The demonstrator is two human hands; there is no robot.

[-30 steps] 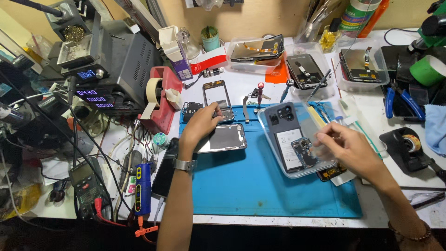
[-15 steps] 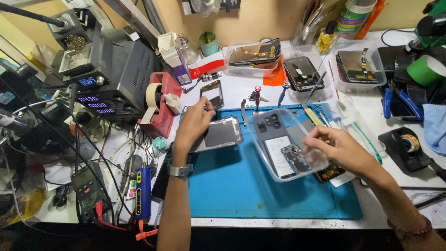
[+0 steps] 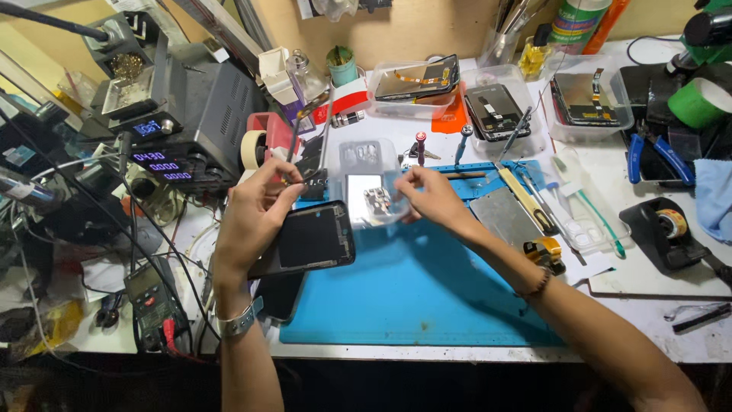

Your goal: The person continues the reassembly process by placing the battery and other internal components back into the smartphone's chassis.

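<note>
Both hands are closed on something. Left hand (image 3: 255, 210) grips a dark phone screen panel (image 3: 309, 238) by its left edge, lifting it tilted above the blue work mat (image 3: 412, 297), glass side dark and blank. Right hand (image 3: 431, 197) pinches the right edge of a clear plastic tray (image 3: 370, 187) between thumb and fingertips — the tray is held up off the mat, just above and to the right of the panel.

Inside the tray lie a small silvery phone part and some loose bits; what they are exactly is too small to tell. The tray's long axis runs away from the person, toward the back wall, while the panel's long axis runs roughly left to right. Tray and panel nearly overlap at the panel's upper right corner; whether they touch cannot be told. The left hand is nearer the panel, the right hand nearer the tray.

A bare metal plate (image 3: 507, 217) lies on the mat to the right of the right wrist. Along the back of the bench stand three more clear trays — left (image 3: 396, 103), middle (image 3: 496, 114), right (image 3: 587, 103) — each holding a phone part. One bench power supply (image 3: 191, 126) with lit digits sits at far left, and one multimeter (image 3: 152, 294) lies near the left forearm.
</note>
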